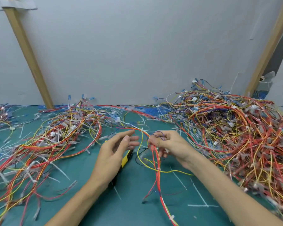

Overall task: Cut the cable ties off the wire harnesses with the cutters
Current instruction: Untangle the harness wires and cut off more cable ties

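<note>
Right hand [168, 144] is pinching one wire harness [157, 160], grip closed on the red and orange strands, which are trailing down from it toward the near edge of the worktop [137, 201]. Left hand [116, 147] is hovering just beside it, fingers spread and loose, grip open, holding nothing. The cutters [127, 158], yellow and black handles, are lying on the worktop right under the left palm, mostly hidden by it.

Step in hand looks like sorting: picking a harness out and hunting for a tie, not cutting yet. A white cable tie [141, 129] is sitting on the strands just beyond the right grip, and another [158, 169] is lying below it on the same bundle.

Big heap of harnesses [235, 128] is piled well out to the right of the right grip; a smaller tangle [64, 132] is lying off to the left of the left grip. Cut tie bits are littering the mat.

Next move probably calls for the left hand dropping onto the cutters and closing on the handles, while the right is keeping the bundle taut so a tie is standing clear of the wires. Risk: nicking a strand.
</note>
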`<state>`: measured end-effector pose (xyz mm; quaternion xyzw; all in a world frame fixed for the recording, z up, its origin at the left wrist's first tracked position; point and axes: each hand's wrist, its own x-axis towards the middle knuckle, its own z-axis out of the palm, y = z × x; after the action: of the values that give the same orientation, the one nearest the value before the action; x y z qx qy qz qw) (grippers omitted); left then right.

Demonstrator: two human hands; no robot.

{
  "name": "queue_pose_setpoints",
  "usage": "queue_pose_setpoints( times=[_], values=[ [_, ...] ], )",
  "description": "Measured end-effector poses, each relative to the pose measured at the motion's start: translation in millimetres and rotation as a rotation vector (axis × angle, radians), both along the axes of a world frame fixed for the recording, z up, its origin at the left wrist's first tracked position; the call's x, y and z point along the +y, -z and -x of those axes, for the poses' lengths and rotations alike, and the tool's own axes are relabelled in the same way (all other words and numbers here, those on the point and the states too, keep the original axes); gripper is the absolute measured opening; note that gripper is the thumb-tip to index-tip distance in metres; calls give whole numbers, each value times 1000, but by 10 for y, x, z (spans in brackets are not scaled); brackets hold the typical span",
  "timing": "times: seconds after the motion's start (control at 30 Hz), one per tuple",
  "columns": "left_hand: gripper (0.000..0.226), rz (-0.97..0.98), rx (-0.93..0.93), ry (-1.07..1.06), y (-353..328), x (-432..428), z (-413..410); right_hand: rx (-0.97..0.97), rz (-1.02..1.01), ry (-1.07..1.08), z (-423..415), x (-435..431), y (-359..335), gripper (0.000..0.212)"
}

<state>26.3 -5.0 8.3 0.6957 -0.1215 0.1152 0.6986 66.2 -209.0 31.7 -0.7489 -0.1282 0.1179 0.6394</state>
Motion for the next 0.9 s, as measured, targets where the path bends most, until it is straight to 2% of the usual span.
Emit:
queue_pose_setpoints(
  times=[0.13,0.2,0.27,0.33,0.47,0.63,0.73,0.9],
  values=[
    [26,246,122,37,2,-16,10,-116,48,-94,77,68,2,19],
    [35,359,174,31,16,17,13,-180,96,-133,104,102,-3,23],
    [41,428,206,46,29,32,11,-275,191,-149,121,147,13,25],
    [37,497,225,66,38,48,4,-407,325,-117,132,202,43,25],
    [31,517,254,111,48,104,-15,-611,454,-18,155,257,139,34],
    [34,413,243,59,49,80,-4,-779,570,86,179,310,265,40],
    [35,424,221,86,69,91,-6,-723,513,118,188,327,347,34],
    [29,423,209,84,84,79,6,-244,153,-9,116,253,363,19]
  ],
)
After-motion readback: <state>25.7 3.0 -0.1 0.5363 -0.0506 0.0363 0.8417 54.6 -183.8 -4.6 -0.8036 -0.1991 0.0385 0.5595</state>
